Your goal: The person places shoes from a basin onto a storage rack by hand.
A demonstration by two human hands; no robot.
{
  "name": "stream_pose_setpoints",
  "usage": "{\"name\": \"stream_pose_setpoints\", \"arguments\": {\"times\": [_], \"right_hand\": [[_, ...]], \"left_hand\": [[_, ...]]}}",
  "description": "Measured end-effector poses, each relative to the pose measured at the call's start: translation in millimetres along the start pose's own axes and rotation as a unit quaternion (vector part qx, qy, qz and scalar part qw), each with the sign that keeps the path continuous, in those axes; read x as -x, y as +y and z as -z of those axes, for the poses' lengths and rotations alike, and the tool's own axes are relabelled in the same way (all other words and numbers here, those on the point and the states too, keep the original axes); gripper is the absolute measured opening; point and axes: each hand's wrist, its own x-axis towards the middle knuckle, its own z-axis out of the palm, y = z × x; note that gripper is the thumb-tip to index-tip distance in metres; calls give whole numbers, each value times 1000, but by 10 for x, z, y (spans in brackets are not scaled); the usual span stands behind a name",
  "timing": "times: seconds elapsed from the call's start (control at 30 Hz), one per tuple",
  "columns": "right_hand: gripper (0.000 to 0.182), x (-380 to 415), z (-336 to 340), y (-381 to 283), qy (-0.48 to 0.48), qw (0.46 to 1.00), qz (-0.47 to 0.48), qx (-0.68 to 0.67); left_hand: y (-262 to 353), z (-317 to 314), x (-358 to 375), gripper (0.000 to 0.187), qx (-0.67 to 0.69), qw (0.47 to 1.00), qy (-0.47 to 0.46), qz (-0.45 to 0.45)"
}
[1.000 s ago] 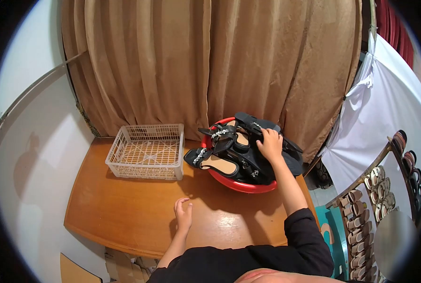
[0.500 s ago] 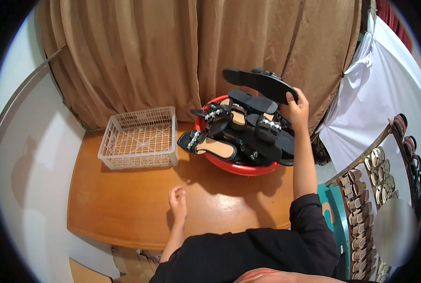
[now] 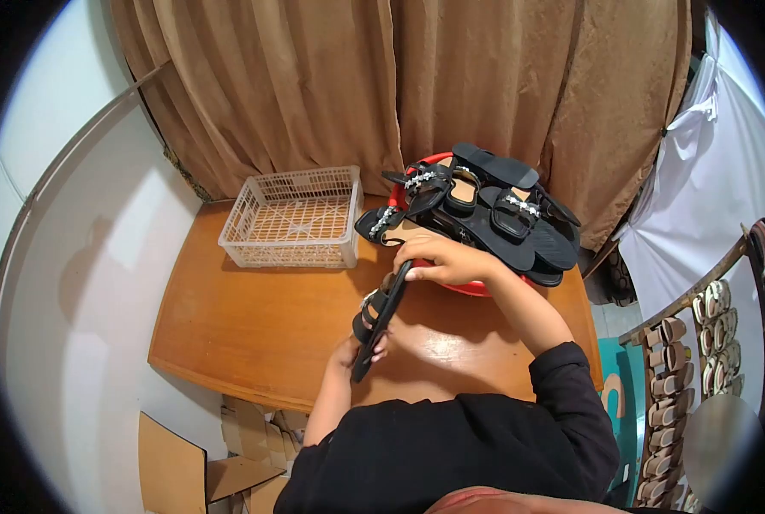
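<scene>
A black sandal (image 3: 388, 313) with a sparkling strap is held tilted over the table, its dark sole turned to the right. My right hand (image 3: 445, 259) grips its upper end, thumb on the sole. At the lower end, my left hand (image 3: 348, 353) has its fingers wrapped round the sandal, partly hidden behind it. Just beyond my right hand, a red basin (image 3: 468, 289) is heaped with black sandals (image 3: 515, 214), several with jewelled straps, some sole up.
A white plastic crate (image 3: 292, 255) stands left of the basin on the wooden table (image 3: 254, 317). Brown curtains (image 3: 314, 86) hang behind. Racks of sandals (image 3: 669, 385) stand at the right. Cardboard pieces (image 3: 172, 463) lie below the table's left front edge.
My right hand has brought the sandal from above the basin down and left, over the table. My left hand, free before, now holds its lower end. The view has shifted slightly.
</scene>
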Motion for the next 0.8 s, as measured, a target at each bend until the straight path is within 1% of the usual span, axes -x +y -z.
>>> {"name": "stream_pose_setpoints", "arguments": {"times": [0.03,0.07,0.1,0.13,0.17,0.23,0.27,0.3,0.33,0.37,0.4,0.43,0.47,0.5,0.57,0.6,0.63,0.7,0.73,0.77,0.8], "right_hand": [[23,-39,-8,-3,1,1000,-5,-11],[24,-38,-31,83,43,999,-11,-1],[25,-34,-50,193,85,996,-17,8],[27,-57,-2,264,125,992,-26,16],[29,-47,74,361,119,986,-113,-33],[29,-36,218,495,187,971,-143,32],[31,-36,260,601,218,959,-175,54],[32,-41,291,763,249,944,-204,76],[37,-29,305,1039,268,933,-198,135],[37,-54,355,1168,249,921,-255,158],[37,-75,388,1390,257,913,-273,162],[37,-121,433,1528,264,904,-292,165],[42,-152,482,1653,252,894,-328,173],[42,-214,518,1674,250,897,-322,173],[45,-351,574,1695,116,853,-467,201],[46,-392,586,1767,46,839,-511,182],[46,-406,592,1835,42,840,-509,182],[41,-419,623,1922,65,822,-549,135],[31,-308,561,2549,116,852,-500,102],[31,-303,573,2530,112,853,-500,103],[30,-295,609,2476,121,864,-483,80]], "left_hand": [[-32,-17,67,45,-4,1000,0,0],[-70,-37,153,41,-158,970,181,-32],[-100,-44,228,38,-301,884,351,-64],[-127,-2,282,36,-333,867,364,-78],[-199,73,348,36,-333,865,367,-77],[-333,160,418,40,-435,734,510,-109],[-385,149,435,42,-476,706,505,-145],[-456,220,465,42,-476,704,506,-149],[-567,357,522,42,-498,679,526,-122],[-679,497,568,43,-518,652,545,-95],[-782,602,590,44,-529,648,545,-54],[-783,413,478,43,-525,638,563,5],[-937,584,456,43,-534,650,541,-16],[-1073,731,429,42,-543,659,518,-39],[-1189,703,297,43,-572,641,512,9],[-1225,705,234,43,-570,625,530,66],[-1191,604,148,45,-529,638,540,144],[-1390,833,139,44,-567,624,527,102],[-1458,883,119,44,-564,626,529,101],[-1518,915,109,44,-567,631,520,101],[-1559,924,99,45,-571,635,511,100]]}}
